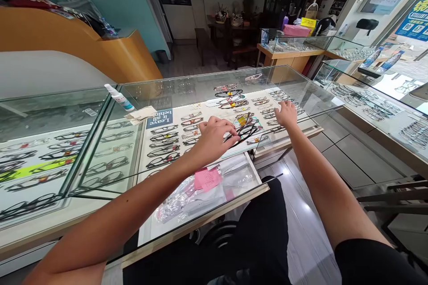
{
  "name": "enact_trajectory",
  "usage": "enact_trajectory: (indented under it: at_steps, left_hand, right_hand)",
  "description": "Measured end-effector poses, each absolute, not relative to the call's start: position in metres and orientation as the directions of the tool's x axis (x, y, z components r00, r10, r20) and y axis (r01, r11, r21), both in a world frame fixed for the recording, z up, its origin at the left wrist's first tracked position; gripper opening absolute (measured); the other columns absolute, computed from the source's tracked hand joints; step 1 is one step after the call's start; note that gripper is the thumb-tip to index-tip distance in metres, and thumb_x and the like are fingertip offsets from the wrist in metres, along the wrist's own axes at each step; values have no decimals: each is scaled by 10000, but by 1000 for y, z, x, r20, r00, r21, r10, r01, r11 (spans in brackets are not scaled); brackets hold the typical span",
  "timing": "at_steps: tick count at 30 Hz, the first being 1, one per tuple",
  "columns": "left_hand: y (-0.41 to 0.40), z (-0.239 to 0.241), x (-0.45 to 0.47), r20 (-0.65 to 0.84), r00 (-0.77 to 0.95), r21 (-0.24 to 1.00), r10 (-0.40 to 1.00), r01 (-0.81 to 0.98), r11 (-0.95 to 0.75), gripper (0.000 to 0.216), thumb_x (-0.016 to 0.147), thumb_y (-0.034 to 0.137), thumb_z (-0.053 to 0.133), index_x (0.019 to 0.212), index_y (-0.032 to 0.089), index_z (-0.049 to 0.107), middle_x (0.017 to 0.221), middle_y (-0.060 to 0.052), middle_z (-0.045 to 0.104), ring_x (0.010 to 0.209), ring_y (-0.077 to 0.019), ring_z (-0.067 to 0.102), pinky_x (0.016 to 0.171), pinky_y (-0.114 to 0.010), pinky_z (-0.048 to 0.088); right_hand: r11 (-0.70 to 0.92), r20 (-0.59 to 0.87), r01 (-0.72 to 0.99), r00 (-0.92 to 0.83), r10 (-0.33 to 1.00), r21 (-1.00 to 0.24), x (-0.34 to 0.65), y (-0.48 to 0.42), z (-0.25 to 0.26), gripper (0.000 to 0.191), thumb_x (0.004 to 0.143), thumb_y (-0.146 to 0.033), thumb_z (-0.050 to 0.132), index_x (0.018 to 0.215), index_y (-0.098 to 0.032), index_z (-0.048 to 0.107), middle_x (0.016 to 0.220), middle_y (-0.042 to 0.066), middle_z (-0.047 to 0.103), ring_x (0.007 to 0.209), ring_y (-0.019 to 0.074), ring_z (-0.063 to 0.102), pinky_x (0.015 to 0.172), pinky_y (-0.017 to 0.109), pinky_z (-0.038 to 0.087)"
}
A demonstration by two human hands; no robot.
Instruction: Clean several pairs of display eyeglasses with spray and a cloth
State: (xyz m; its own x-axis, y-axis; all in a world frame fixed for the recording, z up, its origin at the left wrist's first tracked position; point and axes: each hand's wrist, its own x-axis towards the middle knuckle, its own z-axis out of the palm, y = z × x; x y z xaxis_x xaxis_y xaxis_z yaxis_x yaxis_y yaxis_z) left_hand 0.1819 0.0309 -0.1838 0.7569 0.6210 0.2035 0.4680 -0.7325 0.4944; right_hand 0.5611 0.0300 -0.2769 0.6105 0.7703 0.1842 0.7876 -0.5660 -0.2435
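My left hand (219,136) is closed, its thumb and fingers pinched on dark-rimmed eyeglasses (246,131) above the glass counter. Parts of a brownish frame and a yellow patch show beside them; I cannot tell whether these belong to a second held pair. To the right, my right hand (286,113) is over the counter by a column of eyeglasses (269,112). Its fingers bend downward and their tips are partly hidden, so any grip is unclear. Rows of eyeglasses (163,148) lie in the case on white lining, near the left forearm.
A pulled-out drawer (259,180) below holds clear plastic bags (172,205) and pink paper (207,179). A white spray bottle (119,98) and a beige cloth (141,115) are on the counter at left. More glass display cases (377,93) stand at right.
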Motion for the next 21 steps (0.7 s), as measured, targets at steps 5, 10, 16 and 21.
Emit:
enact_trajectory:
  at_steps: [5, 10, 16, 21]
  left_hand:
    - [2, -193, 171, -60, 866, 654, 497, 410, -635, 238, 1041, 473, 721, 936, 271, 791, 1288, -32, 797, 1309, -340, 571, 1147, -570, 344]
    - [-12, -235, 169, -228, 893, 649, 387, 436, -623, 264, 1049, 487, 683, 932, 272, 784, 1255, -56, 802, 1268, -343, 588, 1097, -538, 386]
    - [31, -306, 193, -227, 792, 447, 566, 602, -662, 184, 1052, 380, 686, 982, 257, 804, 1271, -104, 783, 1297, -366, 585, 1084, -537, 384]
    - [89, -344, 220, -127, 700, 314, 703, 701, -641, 170, 1032, 357, 702, 973, 238, 809, 1416, -141, 712, 1389, -406, 475, 1108, -573, 344]
  right_hand:
    - [-552, 206, 798, 598, 774, -242, 564, 30, -279, 623, 1093, -394, 361, 1633, -159, 564, 1691, 224, 515, 1500, 412, 467, 1241, 564, 420]
    - [-540, 236, 798, 597, 767, -266, 568, 31, -283, 611, 1077, -387, 400, 1610, -156, 588, 1671, 224, 534, 1487, 419, 469, 1246, 582, 414]
    - [-537, 247, 797, 599, 762, -277, 570, 32, -285, 599, 1072, -381, 417, 1597, -151, 591, 1660, 244, 526, 1487, 433, 468, 1233, 592, 411]
    - [-530, 256, 800, 595, 762, -280, 571, 33, -286, 591, 1069, -385, 426, 1585, -156, 598, 1659, 245, 527, 1488, 438, 470, 1226, 591, 407]
